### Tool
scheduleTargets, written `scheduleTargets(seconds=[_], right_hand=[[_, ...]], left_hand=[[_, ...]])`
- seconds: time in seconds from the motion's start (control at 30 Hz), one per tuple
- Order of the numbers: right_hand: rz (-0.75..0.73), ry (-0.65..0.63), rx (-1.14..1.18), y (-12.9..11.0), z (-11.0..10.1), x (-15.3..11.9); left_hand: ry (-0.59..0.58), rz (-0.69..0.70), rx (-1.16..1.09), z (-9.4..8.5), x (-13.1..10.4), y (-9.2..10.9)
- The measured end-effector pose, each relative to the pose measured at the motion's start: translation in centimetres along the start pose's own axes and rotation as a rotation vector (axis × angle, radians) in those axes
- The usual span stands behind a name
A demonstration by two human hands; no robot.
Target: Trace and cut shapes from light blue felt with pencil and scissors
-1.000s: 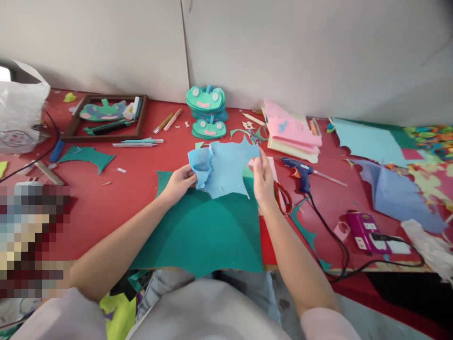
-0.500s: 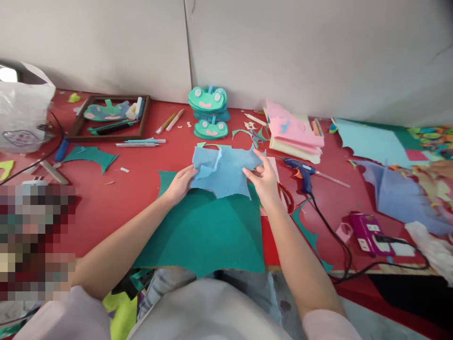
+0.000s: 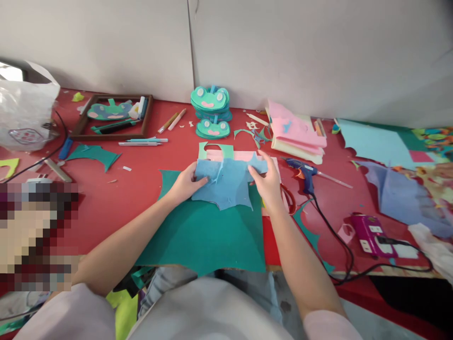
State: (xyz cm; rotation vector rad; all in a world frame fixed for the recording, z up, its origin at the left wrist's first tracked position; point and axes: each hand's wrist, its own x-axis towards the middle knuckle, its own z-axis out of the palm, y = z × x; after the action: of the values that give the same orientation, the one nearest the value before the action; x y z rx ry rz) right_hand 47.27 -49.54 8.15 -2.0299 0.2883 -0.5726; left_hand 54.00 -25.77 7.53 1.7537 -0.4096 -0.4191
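Note:
A light blue felt piece [image 3: 226, 184] with cut, scalloped edges is held up between both hands. My left hand [image 3: 187, 183] pinches its left edge, thumb on the front. My right hand [image 3: 264, 177] grips its upper right corner between thumb and fingers. Beneath it a large dark green felt sheet [image 3: 208, 236] lies at the table's front edge. Just behind the blue piece are a light green scrap [image 3: 228, 151] with a curved cutout and pink felt [image 3: 244, 155]. Red-handled scissors [image 3: 289, 198] lie beside my right hand, partly hidden.
Stacked green frog faces [image 3: 209, 101] stand near the wall. A wooden frame [image 3: 150, 113] holds felt and pens at the left. To the right are folded pink felt [image 3: 290, 127], a blue glue gun [image 3: 305, 172], its black cable and a purple power strip [image 3: 370, 233].
The blue felt has been lowered slightly toward me, uncovering more of the light green scrap and pink felt behind. My left thumb now lies over its front.

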Motion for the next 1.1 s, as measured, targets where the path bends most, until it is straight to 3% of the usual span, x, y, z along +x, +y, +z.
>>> scheduleTargets(seconds=[0.23, 0.43, 0.63, 0.73, 0.83, 0.97, 1.1], right_hand=[[-0.124, -0.044, -0.343, 0.3, -0.1, -0.4], [-0.312, 0.041, -0.494, -0.8, 0.1, -0.5], [-0.385, -0.583, -0.363, -1.6, 1.4, -1.8], [-0.334, -0.64, -0.355, -1.3, 1.6, -2.1], [-0.319, -0.645, -0.352, -1.1, 1.5, -1.9], [-0.317, -0.654, -0.342, -1.2, 1.4, -1.7], [-0.324, -0.645, -0.327, -1.1, 1.4, -1.7]], left_hand=[[0.05, 0.096, 0.511, -0.3, -0.4, 0.3], [0.134, 0.293, 0.737, -0.4, -0.3, -0.1], [0.3, 0.283, 0.913, -0.7, 0.0, 1.0], [0.365, 0.246, 1.066, -3.1, 1.2, 1.9], [0.43, 0.164, 1.191, -6.8, 3.0, 2.3], [0.341, 0.02, 1.29, -11.2, 5.2, 2.6], [0.254, -0.128, 1.309, -13.3, 6.4, 2.7]])
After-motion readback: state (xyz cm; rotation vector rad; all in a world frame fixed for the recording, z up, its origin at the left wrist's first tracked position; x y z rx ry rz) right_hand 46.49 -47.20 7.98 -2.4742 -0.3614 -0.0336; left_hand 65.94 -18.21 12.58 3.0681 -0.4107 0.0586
